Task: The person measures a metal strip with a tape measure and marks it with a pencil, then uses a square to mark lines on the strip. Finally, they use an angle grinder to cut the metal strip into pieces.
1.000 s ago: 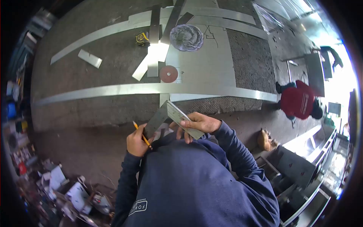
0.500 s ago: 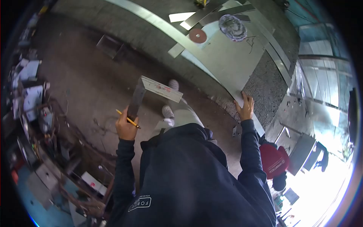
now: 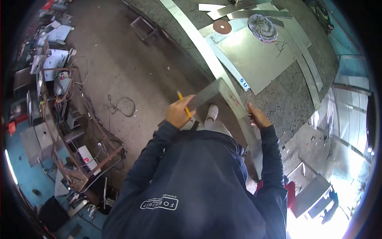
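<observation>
My left hand is closed around the grey arm of a try square. A yellow pencil is held in the same hand, sticking out past the fingers. The square's pale arm, with red markings, lies over or against a long metal strip along the table edge. My right hand is at the strip's outer side, fingers curled at its edge near the end of the square's pale arm. Its fingertips are partly hidden.
On the dark textured table lie a metal sheet, a brown disc, a plastic-wrapped bundle and several strips. A rusty frame and a cable are at left. A red item shows at lower right.
My left hand has brought the square and pencil rightward, and the square's pale arm is now at the strip. My right hand's fingers are more curled. The view has turned.
</observation>
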A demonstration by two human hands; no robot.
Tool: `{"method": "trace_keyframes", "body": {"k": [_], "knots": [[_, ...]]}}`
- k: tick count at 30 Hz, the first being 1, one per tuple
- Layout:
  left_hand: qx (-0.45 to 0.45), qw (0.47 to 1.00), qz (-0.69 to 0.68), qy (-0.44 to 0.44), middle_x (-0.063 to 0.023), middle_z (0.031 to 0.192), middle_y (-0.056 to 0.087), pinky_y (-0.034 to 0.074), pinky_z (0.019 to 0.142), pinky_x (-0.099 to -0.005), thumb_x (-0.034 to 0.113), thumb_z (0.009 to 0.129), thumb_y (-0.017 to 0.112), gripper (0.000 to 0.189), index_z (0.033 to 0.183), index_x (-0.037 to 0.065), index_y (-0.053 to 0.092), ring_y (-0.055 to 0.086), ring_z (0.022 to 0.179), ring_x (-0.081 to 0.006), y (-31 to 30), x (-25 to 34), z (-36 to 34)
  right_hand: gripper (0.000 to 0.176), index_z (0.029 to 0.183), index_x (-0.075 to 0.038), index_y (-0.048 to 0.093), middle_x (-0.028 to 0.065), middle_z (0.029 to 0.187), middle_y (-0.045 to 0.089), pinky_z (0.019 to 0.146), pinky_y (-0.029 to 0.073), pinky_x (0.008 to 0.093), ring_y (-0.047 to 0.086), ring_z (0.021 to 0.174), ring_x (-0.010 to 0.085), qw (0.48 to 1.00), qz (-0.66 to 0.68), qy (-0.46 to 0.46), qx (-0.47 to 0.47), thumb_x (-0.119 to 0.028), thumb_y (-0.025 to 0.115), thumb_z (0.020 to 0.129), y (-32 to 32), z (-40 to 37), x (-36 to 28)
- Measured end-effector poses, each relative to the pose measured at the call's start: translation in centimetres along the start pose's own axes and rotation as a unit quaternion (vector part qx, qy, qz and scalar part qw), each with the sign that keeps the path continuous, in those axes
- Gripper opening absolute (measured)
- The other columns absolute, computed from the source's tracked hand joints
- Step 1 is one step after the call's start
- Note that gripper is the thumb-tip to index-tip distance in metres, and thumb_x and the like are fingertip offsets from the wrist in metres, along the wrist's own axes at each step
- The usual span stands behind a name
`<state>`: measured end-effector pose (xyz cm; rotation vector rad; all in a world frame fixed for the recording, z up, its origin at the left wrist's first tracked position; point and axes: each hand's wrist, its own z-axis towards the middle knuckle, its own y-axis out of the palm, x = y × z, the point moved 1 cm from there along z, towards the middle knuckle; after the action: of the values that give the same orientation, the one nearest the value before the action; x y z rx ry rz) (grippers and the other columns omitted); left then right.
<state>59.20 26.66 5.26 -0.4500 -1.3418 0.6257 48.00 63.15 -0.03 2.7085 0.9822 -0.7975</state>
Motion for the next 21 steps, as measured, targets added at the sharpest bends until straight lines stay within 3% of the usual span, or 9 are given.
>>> {"method": "trace_keyframes", "body": {"k": [1,3,8,10,12,14,16,19,21], "knots": [[0.008,1.000,0.006,-0.002,-0.0169,0.101,0.067,0.054,0.076,-0.0411,0.014,0.071,0.076,0.056,0.124,0.010,0.058,0.067,0.086,-0.0359,1.5,0.2,1.2,0.069,0.104,-0.002,0.068,0.0069,0.092,0.069,0.068,0.054,0.0289,0.065,0.077,0.0139,1.000,-0.006,-0.006,-0.006,-0.067,0.048,0.091,0.3,-0.6,-1.6],[-0.043,0.999,0.017,-0.003,-0.0143,0.092,0.068,0.054,0.072,-0.0385,0.015,0.072,0.077,0.055,0.123,0.007,0.059,0.067,0.080,-0.0314,3.5,0.7,1.7,0.093,0.112,0.000,0.065,0.0118,0.095,0.069,0.067,0.057,0.0321,0.068,0.082,0.0174,0.967,0.241,-0.043,-0.076,-0.081,0.028,0.086,2.9,-4.3,-5.7],[-0.109,0.992,0.039,-0.053,-0.0159,0.089,0.067,0.054,0.071,-0.0389,0.017,0.073,0.077,0.055,0.124,0.008,0.059,0.067,0.077,-0.0327,3.3,0.6,2.6,0.098,0.111,0.010,0.062,0.0183,0.096,0.070,0.064,0.059,0.0375,0.070,0.083,0.0249,0.949,0.239,-0.046,-0.202,-0.080,0.031,0.086,-0.6,0.5,-5.1],[-0.124,0.989,0.044,-0.063,-0.0158,0.087,0.067,0.053,0.070,-0.0390,0.019,0.073,0.078,0.056,0.125,0.009,0.059,0.066,0.076,-0.0327,2.8,1.0,3.1,0.093,0.112,0.012,0.057,0.0157,0.102,0.068,0.069,0.060,0.0334,0.070,0.082,0.0193,0.890,0.221,-0.028,-0.398,-0.076,0.039,0.088,-1.7,3.4,-5.5],[-0.138,0.987,0.069,-0.043,-0.0145,0.081,0.067,0.053,0.065,-0.0397,0.024,0.075,0.077,0.057,0.126,0.009,0.059,0.066,0.070,-0.0320,2.2,1.2,4.3,0.073,0.108,0.005,0.059,0.0131,0.093,0.069,0.062,0.059,0.0283,0.070,0.073,0.0161,0.883,0.255,-0.050,-0.391,-0.065,0.044,0.093,-0.7,5.2,-5.8],[-0.135,0.987,0.075,-0.036,-0.0137,0.079,0.066,0.052,0.062,-0.0394,0.027,0.076,0.077,0.056,0.126,0.009,0.059,0.065,0.068,-0.0311,2.7,0.1,4.5,0.060,0.115,0.001,0.057,0.0135,0.092,0.069,0.065,0.060,0.0295,0.070,0.073,0.0148,0.955,0.200,-0.031,-0.215,-0.055,0.044,0.098,2.6,2.4,-10.6],[-0.136,0.987,0.078,-0.022,-0.0128,0.077,0.066,0.052,0.060,-0.0391,0.031,0.078,0.076,0.056,0.126,0.009,0.060,0.065,0.065,-0.0302,2.8,-0.8,5.1,0.055,0.125,0.000,0.052,0.0183,0.104,0.068,0.073,0.061,0.0330,0.071,0.085,0.0215,0.959,0.141,-0.016,-0.245,-0.048,0.041,0.101,2.5,4.1,-9.8],[-0.156,0.985,0.051,-0.051,-0.0117,0.075,0.065,0.052,0.058,-0.0373,0.039,0.081,0.075,0.058,0.128,0.010,0.058,0.065,0.061,-0.0281,2.8,-0.7,4.6,0.059,0.140,0.005,0.037,0.0291,0.128,0.055,0.088,0.057,0.0468,0.062,0.111,0.0397,0.894,0.302,0.040,-0.329,-0.041,0.034,0.103,4.3,2.6,-10.3],[-0.160,0.984,0.027,-0.071,-0.0106,0.072,0.063,0.052,0.058,-0.0355,0.044,0.081,0.074,0.064,0.133,0.011,0.056,0.064,0.061,-0.0256,2.8,-0.9,3.6,0.061,0.141,0.005,0.036,0.0298,0.127,0.055,0.088,0.056,0.0485,0.062,0.111,0.0402,0.890,0.317,0.061,-0.323,-0.042,0.032,0.103,4.9,2.2,-10.8]]}}
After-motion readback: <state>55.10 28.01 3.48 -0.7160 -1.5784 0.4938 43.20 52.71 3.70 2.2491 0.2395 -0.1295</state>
